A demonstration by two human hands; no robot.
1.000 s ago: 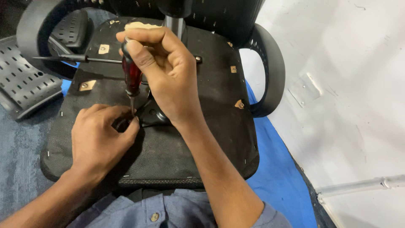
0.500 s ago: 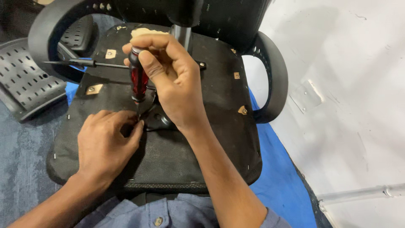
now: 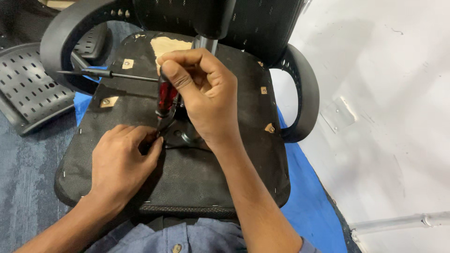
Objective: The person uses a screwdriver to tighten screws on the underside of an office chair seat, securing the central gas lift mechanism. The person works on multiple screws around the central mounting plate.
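Blue-grey carpet (image 3: 28, 173) and a blue sheet (image 3: 311, 197) covered the floor, with a pale wall (image 3: 389, 93) rising on the right.

Head view, looking down: an office chair lay overturned, the black fabric underside of its seat (image 3: 197, 178) facing up and filling the middle of the picture. Two curved black armrests (image 3: 304, 93) framed it, and a perforated black plastic panel (image 3: 28, 93) lay on the carpet to the left. Small tan patches and staples dotted the fabric.

The right hand (image 3: 204, 98) was closed in a fist around the red handle of a screwdriver (image 3: 165, 100). The tool's long axis ran nearly upright, tilted slightly, handle toward the far side and tip pointing down and toward the person. The tip met the seat just beside a black metal fitting (image 3: 185, 136) at the seat's centre. The right wrist was bent, forearm coming in from the lower right.

The left hand (image 3: 122, 159) rested palm down on the fabric, fingers curled, its fingertips pinched close against the screwdriver's tip; what they pinched could not be made out. It lay nearer the person than the right hand, just below and left of it.

A second, long thin screwdriver (image 3: 108, 74) lay across the far left of the seat, well apart from both hands.
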